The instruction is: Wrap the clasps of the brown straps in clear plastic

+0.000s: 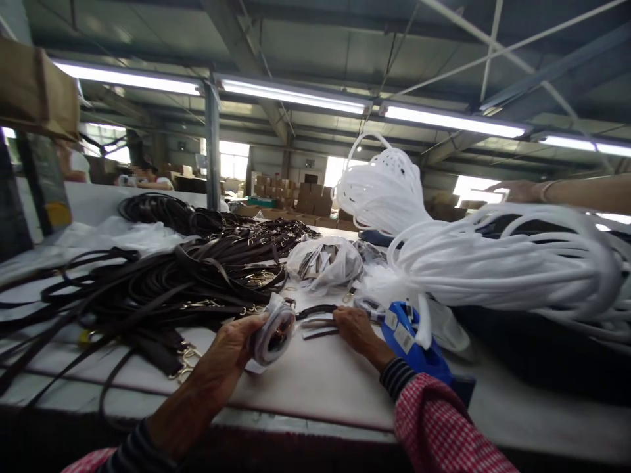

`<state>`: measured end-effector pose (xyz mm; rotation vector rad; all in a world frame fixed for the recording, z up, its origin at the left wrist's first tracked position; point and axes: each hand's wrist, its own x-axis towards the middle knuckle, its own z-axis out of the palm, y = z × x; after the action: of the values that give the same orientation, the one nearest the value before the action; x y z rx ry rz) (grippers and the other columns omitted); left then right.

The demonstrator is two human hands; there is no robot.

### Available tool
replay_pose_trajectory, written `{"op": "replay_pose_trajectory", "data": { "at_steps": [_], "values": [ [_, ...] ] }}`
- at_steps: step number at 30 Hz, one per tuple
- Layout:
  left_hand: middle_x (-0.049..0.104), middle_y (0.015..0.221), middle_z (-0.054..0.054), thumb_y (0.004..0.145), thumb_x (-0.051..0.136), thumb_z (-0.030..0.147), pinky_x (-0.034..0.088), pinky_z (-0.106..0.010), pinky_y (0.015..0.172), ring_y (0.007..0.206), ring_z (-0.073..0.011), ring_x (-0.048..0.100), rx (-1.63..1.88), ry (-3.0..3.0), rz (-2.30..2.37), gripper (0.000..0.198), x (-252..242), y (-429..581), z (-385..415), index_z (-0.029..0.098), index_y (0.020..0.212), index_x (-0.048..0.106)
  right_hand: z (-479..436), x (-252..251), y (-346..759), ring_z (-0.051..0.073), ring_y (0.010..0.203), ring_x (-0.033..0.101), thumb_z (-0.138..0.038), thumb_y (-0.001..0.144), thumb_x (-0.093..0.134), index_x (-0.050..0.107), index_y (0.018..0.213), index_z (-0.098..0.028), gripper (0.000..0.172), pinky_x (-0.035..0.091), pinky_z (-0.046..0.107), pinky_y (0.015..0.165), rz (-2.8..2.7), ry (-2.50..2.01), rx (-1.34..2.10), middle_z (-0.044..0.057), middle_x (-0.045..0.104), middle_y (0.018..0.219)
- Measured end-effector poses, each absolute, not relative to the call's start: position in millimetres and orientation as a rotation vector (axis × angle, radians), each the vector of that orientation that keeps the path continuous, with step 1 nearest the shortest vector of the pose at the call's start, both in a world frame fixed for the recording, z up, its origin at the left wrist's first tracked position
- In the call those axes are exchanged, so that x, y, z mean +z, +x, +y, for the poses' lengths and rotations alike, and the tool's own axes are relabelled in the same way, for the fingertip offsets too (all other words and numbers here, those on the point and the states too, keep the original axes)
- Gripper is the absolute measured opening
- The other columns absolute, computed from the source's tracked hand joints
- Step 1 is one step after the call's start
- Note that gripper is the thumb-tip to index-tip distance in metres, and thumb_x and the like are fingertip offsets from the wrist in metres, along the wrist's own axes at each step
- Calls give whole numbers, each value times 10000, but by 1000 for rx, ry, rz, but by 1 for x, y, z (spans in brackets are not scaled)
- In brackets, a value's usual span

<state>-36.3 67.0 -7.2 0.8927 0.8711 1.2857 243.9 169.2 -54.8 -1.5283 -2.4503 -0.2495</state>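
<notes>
My left hand [231, 345] is closed around a coiled dark strap wrapped in white foam sheet [272, 328], held just above the white table [315, 387]. My right hand [355, 328] rests on the table with fingers curled on a loose dark strap [318, 312], beside a short dark strip [319, 334]. A blue tool [411, 345] with white labels lies right of that hand.
A big heap of dark straps with brass clasps [162, 282] covers the table's left. A plastic bag of parts [325, 263] lies behind. Bundles of white tubing [497, 263] fill the right. Another person's arm [566, 192] reaches in at far right. Cartons [296, 194] stand far back.
</notes>
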Motion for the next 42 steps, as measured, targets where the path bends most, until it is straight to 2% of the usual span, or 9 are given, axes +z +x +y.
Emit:
{"op": "replay_pose_trajectory", "data": {
  "at_steps": [8,11,15,21,23,27,33,39,42],
  "values": [
    [762,828,-61,625,887,444,495,-249,672,752,-186,638,1294,876,921,407,-15,-24,67,114,845,792,158,-57,246,219,896,688,-161,883,600,753,833,-167,161,451,286,787,-2178,-1642,-41,92,767,917],
    [756,823,-63,630,877,428,482,-260,658,714,-179,613,1280,876,925,400,-18,-21,68,114,864,797,159,-57,251,189,814,686,-258,839,697,771,800,-175,117,435,250,699,-2116,-1618,115,44,762,816],
    [768,889,-90,643,882,439,483,-260,679,786,-201,635,1280,899,935,445,-20,-19,68,103,927,809,160,-55,256,158,670,649,-309,848,700,748,720,-165,199,407,229,598,-2058,-1546,257,4,704,679],
    [767,1066,-122,676,889,434,507,-273,759,929,-225,641,1248,959,898,465,-18,-17,68,109,998,805,125,-34,243,224,950,623,-278,941,569,680,800,-159,215,398,299,820,-1858,-1428,85,72,698,896],
    [764,1046,-117,690,882,436,507,-278,768,923,-220,636,1247,971,881,446,-15,-16,69,110,983,805,100,-25,235,201,890,597,-304,965,544,641,779,-175,247,368,295,787,-1871,-1355,68,51,668,855],
    [753,920,-90,659,882,437,490,-278,736,854,-204,610,1255,1022,917,422,-9,-12,69,110,913,802,55,-14,222,125,610,468,-282,875,621,549,643,-183,261,266,275,597,-2004,-1290,456,-29,529,606],
    [707,808,-35,706,867,468,420,-259,686,771,-172,562,1194,1155,935,357,-5,3,59,148,832,772,48,-21,219,104,555,384,-188,693,649,534,556,-164,181,255,250,508,-1974,-1145,1145,-44,441,533],
    [648,713,-5,779,825,497,373,-238,626,645,-126,486,1101,1240,892,351,-20,12,61,156,796,742,67,-23,221,89,543,378,-205,696,614,515,606,-170,139,295,227,514,-1909,-912,1295,-50,437,567],
    [659,752,-11,806,806,486,374,-235,640,667,-125,487,1131,1262,910,335,-21,12,62,156,822,748,63,-17,226,103,540,444,-237,717,603,523,629,-172,136,343,225,523,-1903,-889,1377,-34,489,581]
  ]
}}
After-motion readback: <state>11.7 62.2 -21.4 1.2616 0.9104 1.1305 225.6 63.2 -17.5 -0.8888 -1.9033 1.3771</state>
